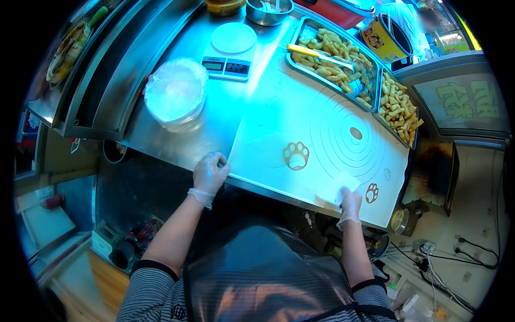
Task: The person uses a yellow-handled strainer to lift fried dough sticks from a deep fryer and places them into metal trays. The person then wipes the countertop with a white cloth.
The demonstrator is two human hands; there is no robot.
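Observation:
My left hand [211,172], in a thin clear glove, has its fingers curled at the front edge of the steel counter, beside the left edge of a white silicone pastry mat [273,133]. Whether it grips anything cannot be told. My gloved right hand [351,204] holds a flat white scraper-like piece [344,186] over the mat's front edge, near a brown paw print. Left of the mat stands a round tub covered in clear plastic film [176,92]. Behind it is a digital kitchen scale [230,50] with a round white platform.
A metal tray [297,32] of fried dough pieces, with a yellow-handled wire skimmer [318,55] across it, lies behind the mat. Another dough-filled tray [396,106] stands to its right. A steel bowl [269,15] is at the back. Steel channels [120,68] rise at left.

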